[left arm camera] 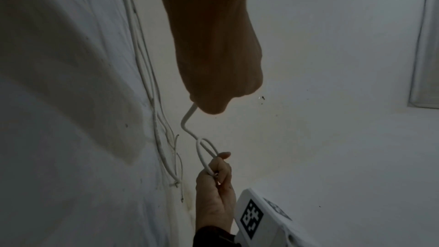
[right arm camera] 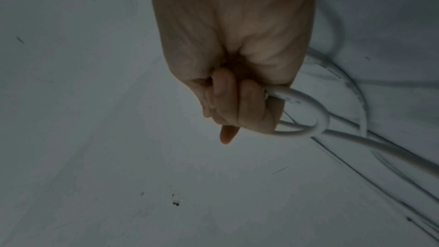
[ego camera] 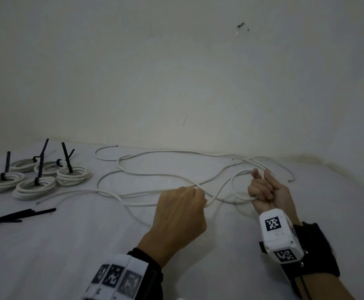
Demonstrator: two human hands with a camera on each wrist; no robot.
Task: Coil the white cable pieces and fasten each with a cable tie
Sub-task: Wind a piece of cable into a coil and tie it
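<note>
Several loose white cable pieces [ego camera: 155,176] sprawl across the white surface. My left hand [ego camera: 181,208] is a fist that grips one strand, which leaves the fist [left arm camera: 213,59] as cable [left arm camera: 187,117]. To the right my right hand [ego camera: 263,189], palm up, grips a small loop of the same cable [ego camera: 233,187]. In the right wrist view the fingers [right arm camera: 232,100] curl round that loop [right arm camera: 318,119]. A short taut stretch of cable runs between the two hands.
Several finished white coils [ego camera: 36,185] with upright black cable ties lie at the far left. A bundle of loose black cable ties [ego camera: 14,216] lies at the left edge. A pale wall [ego camera: 176,72] rises right behind the surface.
</note>
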